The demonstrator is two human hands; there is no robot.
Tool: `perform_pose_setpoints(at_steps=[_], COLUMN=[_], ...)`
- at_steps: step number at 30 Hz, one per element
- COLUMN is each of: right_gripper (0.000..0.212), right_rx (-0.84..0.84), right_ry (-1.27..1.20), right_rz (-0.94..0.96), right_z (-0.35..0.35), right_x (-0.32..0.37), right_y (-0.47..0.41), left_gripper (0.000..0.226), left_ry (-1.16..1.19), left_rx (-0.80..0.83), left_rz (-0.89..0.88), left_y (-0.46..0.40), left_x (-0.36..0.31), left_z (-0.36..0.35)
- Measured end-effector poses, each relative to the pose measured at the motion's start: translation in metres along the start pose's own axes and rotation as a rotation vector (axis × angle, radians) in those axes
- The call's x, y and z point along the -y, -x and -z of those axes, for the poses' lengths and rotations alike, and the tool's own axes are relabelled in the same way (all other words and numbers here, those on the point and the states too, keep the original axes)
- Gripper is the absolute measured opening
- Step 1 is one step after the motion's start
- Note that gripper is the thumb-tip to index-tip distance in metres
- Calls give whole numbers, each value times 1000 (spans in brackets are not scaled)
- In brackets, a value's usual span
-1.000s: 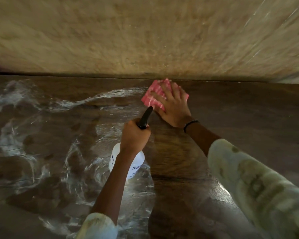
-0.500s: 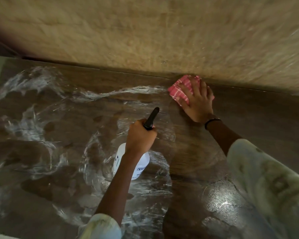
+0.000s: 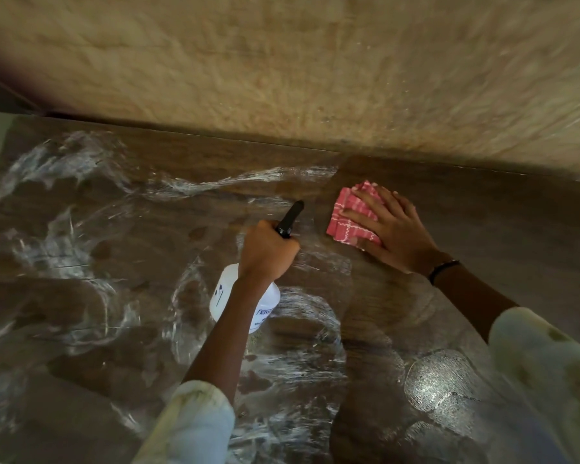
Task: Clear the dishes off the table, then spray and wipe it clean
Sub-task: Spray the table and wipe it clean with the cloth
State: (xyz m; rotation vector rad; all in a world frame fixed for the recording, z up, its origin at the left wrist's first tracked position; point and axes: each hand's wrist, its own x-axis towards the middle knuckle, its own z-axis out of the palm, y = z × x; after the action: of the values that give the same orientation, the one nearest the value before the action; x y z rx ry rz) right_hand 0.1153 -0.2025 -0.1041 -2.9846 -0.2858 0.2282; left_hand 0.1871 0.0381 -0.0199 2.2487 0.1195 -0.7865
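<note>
Nearest me, the left hand [image 3: 268, 251] is curled tight round the neck of the white spray bottle [image 3: 245, 298], its black nozzle jutting forward past the knuckles. Just beyond and to that grip's right, the right hand [image 3: 390, 231] lies flat, fingers spread, pressing the pink cloth [image 3: 350, 216] onto the table [image 3: 503, 229]. The cloth has slid back from the far edge toward the nozzle. No dishes show; white streaks left of the bottle, I'd judge, remain to be wiped.
</note>
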Motion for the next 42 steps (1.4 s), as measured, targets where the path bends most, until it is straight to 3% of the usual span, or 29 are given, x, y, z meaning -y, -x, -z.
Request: perform_pose_setpoints(at_steps=[8,14,17,21,25,29,35,38,42], right_gripper=[62,67,62,57,59,62,61,58,57], right_rx=[9,-45,-33,-45,-35,-37,-79,-46,-33], right_ry=[-30,-93,-93,-42,26,-8,-68,-45,-64], right_rz=[-129,-309,-247,-4,190,52,-257,-204,43], right_z=[3,4,4,-6,-9,-2,-1,-3,-5], right_x=[2,40,74,111,78,44,91,124,143], right_y=[-34,-101,-138,-133,-89,-92,-162,-179,-155], left_gripper=[28,28,28,27,30,33,31,30,30], left_ry=[-27,17,52,29,41,69,61,68,51], left_rx=[-23,-74,-109,-144,-143,-151,-154,-166,-136], left_rz=[11,51,38,15,10,1,-13,-13,-7], left_y=[-14,-15,-13,-8,-7,-8,-8,-7,0], left_x=[6,15,22,28,35,41,50,53,54], left_z=[15,31,41,51,57,61,61,59,55])
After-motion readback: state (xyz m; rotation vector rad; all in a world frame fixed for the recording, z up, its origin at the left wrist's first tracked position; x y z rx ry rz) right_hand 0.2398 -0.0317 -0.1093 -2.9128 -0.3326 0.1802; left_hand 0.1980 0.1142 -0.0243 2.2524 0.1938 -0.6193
